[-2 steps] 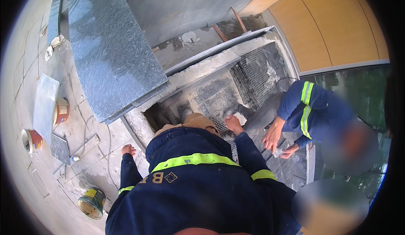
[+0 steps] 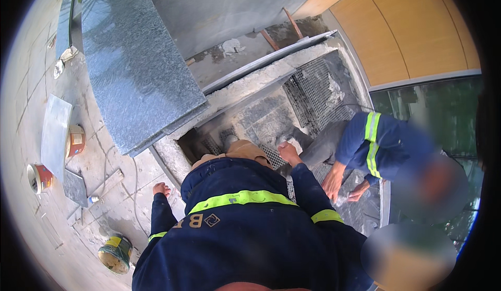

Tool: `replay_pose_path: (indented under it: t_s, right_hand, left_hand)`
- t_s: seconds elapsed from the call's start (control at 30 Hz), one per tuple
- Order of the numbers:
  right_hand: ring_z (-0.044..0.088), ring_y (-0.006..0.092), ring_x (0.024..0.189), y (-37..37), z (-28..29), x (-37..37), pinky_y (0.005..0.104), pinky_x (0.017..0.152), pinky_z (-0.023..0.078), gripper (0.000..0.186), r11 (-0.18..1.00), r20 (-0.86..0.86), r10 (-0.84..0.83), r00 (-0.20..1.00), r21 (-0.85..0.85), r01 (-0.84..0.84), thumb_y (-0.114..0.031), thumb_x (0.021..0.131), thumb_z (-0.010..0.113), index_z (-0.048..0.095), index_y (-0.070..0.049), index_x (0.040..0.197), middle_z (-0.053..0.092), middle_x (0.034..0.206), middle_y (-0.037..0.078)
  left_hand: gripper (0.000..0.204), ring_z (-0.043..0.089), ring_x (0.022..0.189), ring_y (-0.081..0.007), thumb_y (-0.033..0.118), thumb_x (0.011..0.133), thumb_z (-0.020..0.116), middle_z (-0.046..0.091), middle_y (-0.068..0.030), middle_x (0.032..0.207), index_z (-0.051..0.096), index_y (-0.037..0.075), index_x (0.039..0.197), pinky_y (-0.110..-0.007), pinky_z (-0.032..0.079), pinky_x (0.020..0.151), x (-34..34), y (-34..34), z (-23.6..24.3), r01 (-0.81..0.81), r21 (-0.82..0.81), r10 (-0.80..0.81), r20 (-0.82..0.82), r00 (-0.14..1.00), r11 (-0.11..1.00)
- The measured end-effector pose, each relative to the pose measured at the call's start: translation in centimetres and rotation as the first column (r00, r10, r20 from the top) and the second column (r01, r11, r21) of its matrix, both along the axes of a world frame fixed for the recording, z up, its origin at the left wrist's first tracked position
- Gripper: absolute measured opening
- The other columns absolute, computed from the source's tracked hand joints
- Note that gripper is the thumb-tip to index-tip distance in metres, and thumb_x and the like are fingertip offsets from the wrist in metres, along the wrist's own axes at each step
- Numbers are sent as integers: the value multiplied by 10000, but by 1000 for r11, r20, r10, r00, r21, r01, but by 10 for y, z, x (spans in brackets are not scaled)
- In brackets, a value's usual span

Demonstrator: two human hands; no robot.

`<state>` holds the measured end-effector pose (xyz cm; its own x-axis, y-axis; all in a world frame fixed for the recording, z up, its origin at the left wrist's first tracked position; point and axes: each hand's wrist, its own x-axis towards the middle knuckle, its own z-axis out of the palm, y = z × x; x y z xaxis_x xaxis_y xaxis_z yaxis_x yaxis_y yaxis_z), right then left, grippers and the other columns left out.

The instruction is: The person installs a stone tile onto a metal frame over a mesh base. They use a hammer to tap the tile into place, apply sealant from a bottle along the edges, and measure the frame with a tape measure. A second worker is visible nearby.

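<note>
Below me is a recessed, concrete-rimmed pit (image 2: 262, 76) lined with gridded panels (image 2: 313, 95) and dusty stone pieces (image 2: 263, 116). My right hand (image 2: 288, 151) is closed at a pale, irregular piece (image 2: 294, 144) inside it. My left hand (image 2: 161, 189) hangs outside the pit at lower left, fingers curled, contents hidden. A co-worker (image 2: 381, 139) in blue with reflective stripes bends in from the right; their hands (image 2: 332, 184) are low on the gridded surface around a small translucent object.
A speckled stone slab (image 2: 138, 66) lies at upper left. On the tiled left floor are a leaning pale slab (image 2: 55, 129), buckets (image 2: 76, 140), a green bucket (image 2: 116, 254), offcuts and a cable. Wooden panels (image 2: 402, 27) and dark glass (image 2: 428, 100) border the right.
The co-worker's arm and hands have shifted lower, toward the gridded surface. My own hands have hardly moved.
</note>
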<state>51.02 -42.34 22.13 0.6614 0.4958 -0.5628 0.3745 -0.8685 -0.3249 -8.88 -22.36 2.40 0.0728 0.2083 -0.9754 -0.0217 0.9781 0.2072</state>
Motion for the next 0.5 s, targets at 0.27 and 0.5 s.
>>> replay_pose_path:
  t_s: [0.27, 0.5]
  right_hand:
    - [623, 259, 771, 30, 17, 8, 350, 700, 467, 240, 980, 113, 193, 975, 25, -197, -252, 761, 506, 631, -64, 843, 633, 793, 138]
    - [597, 318, 790, -15, -30, 87, 393, 695, 470, 178, 981, 258, 116, 959, 119, -151, -194, 700, 566, 639, -60, 793, 633, 785, 138]
  left_hand:
    - [147, 491, 423, -193, 133, 828, 464, 501, -49, 603, 480, 110, 972, -316, 303, 359, 33, 23, 24, 55, 116, -43, -96, 994, 992]
    - [155, 530, 454, -192, 154, 818, 482, 516, -56, 598, 514, 83, 952, -319, 356, 359, 69, 19, 41, 69, 172, -37, -183, 982, 983]
